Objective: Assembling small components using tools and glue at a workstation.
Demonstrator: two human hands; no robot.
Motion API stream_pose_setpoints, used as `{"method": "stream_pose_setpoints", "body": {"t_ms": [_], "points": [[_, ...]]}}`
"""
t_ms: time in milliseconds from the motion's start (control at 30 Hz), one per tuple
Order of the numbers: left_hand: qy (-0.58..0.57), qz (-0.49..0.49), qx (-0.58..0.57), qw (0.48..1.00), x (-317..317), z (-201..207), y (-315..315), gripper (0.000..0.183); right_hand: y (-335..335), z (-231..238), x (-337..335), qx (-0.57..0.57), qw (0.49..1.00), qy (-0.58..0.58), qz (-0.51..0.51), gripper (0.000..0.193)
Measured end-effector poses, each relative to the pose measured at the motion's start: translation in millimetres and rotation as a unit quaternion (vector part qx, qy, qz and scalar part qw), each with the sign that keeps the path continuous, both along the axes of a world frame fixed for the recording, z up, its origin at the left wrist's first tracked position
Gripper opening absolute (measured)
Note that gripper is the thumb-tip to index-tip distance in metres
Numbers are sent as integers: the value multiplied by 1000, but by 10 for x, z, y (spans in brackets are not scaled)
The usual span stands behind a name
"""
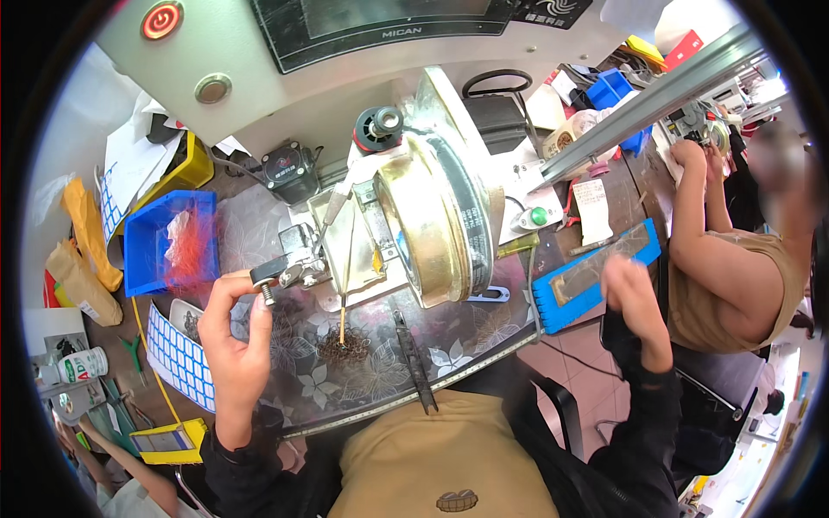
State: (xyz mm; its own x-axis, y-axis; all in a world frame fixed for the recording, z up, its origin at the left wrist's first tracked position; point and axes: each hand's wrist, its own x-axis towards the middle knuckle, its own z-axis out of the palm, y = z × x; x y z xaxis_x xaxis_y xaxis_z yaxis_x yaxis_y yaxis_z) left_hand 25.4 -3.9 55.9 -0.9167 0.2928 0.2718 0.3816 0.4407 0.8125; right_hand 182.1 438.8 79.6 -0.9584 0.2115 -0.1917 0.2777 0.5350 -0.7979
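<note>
1. The left hand (235, 341) pinches the black lever with a silver threaded bolt (269, 271) between thumb and forefinger.
2. That lever juts left from a shiny metal clamp (300, 259), left of the broad brass-coloured wheel (414, 229).
3. The right hand (637, 298), blurred, is near a blue notched-edge pad (549, 312); whether it grasps anything, I cannot tell.
4. A dark wiry tangle (344, 347) lies below the clamp.
</note>
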Motion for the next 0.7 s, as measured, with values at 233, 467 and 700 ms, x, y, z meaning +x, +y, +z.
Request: {"method": "stream_pose_setpoints", "body": {"t_ms": [233, 467, 700], "points": [[14, -20, 2, 1000, -100, -15, 49, 8, -174, 417, 894, 366, 895, -119, 227, 27], [22, -16, -65, 998, -47, 156, -24, 14, -698, 455, 232, 274, 919, -4, 285, 30], [45, -37, -114, 992, -178, 294, -58, 16, -1433, 200, -398, 140, 880, 117, 438, 28]]}}
